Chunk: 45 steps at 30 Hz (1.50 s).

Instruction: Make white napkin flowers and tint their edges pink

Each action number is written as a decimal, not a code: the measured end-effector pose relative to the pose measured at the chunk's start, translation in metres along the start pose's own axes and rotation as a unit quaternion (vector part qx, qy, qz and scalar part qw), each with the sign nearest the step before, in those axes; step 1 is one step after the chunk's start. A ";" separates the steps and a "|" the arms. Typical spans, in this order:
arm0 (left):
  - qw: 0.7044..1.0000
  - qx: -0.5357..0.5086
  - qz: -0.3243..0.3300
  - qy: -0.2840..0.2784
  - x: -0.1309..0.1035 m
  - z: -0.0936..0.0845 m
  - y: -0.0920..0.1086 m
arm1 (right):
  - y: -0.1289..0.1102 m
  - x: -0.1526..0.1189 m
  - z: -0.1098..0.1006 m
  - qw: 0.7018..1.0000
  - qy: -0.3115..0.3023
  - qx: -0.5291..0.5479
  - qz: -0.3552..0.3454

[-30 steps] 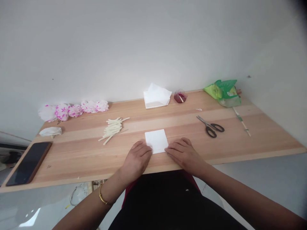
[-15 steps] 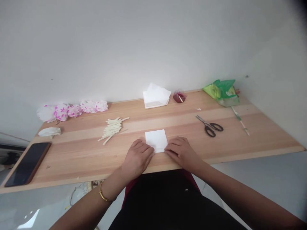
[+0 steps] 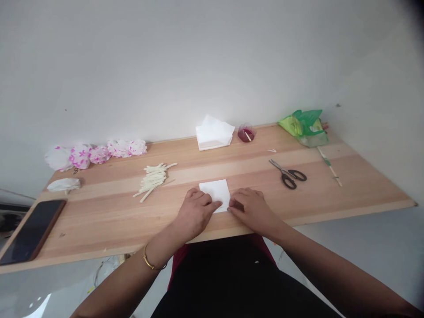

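Observation:
A folded white tissue (image 3: 217,191) lies flat near the front edge of the wooden table, between my two hands. Bent fingers of my left hand (image 3: 198,212) grip its left edge, and the thumb stretches across its lower part. On the other side, my right hand (image 3: 253,208) has its thumb and fingers closed at the lower right edge of the tissue. The fingertips of both hands partly cover the tissue's lower side.
A tissue stack (image 3: 214,137), a dark red cup-like container (image 3: 247,134) and a green plastic bag (image 3: 306,128) stand along the wall. Scissors (image 3: 288,173) and a thin stick (image 3: 329,165) lie right. Leftward are pale strips (image 3: 154,180), pink-and-white paper flowers (image 3: 81,155), a white bundle (image 3: 64,184) and a phone (image 3: 31,232).
My left thumb has slid rightward over the lower part of the tissue. My right fingers have arched slightly at its edge. The whole view has shifted a little.

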<state>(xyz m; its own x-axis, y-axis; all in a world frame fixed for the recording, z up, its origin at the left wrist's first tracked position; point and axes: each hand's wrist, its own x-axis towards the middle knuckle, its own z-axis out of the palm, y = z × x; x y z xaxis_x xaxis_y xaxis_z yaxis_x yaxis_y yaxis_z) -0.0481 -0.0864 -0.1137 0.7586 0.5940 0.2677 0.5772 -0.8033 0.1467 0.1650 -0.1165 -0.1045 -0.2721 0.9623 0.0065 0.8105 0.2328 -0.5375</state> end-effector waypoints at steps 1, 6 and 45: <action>1.000 -0.002 0.000 -0.006 0.000 0.000 -0.001 | -0.001 0.001 -0.001 1.000 -0.007 -0.002 0.004; 1.000 -0.007 0.003 -0.016 0.000 0.000 -0.002 | -0.006 0.002 -0.003 0.998 -0.019 -0.045 0.028; 0.999 -0.040 -0.007 0.000 -0.009 0.006 -0.002 | -0.005 -0.001 0.009 0.998 0.040 -0.040 0.042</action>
<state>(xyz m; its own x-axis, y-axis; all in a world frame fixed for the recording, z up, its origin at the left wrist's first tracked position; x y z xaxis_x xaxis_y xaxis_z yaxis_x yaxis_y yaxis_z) -0.0544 -0.0900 -0.1225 0.7509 0.6046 0.2658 0.5609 -0.7963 0.2266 0.1561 -0.1200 -0.1095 -0.1617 0.9863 0.0328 0.8686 0.1580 -0.4696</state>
